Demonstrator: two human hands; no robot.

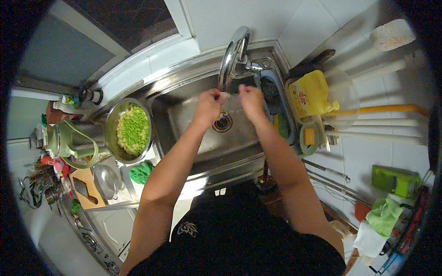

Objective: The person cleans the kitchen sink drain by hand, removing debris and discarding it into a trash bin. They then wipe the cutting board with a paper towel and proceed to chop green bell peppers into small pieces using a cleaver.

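Both hands are over the stainless steel sink, close under the spout of a chrome faucet. My left hand has its thumb and fingers drawn together at a small pale spot, too blurred to name. A short gap to the right is my right hand, blurred, its fingers curled; whether anything is in them does not show. Below and between the hands is the round drain. A blue plastic basin stands along the sink's right side, just beyond my right hand, with a sponge and dark things inside.
Left of the sink stand a metal bowl of diced green and pale vegetables, a green-handled jug, a green cloth and a cleaver on a wooden board. To the right are a yellow detergent bottle and a soap dish.
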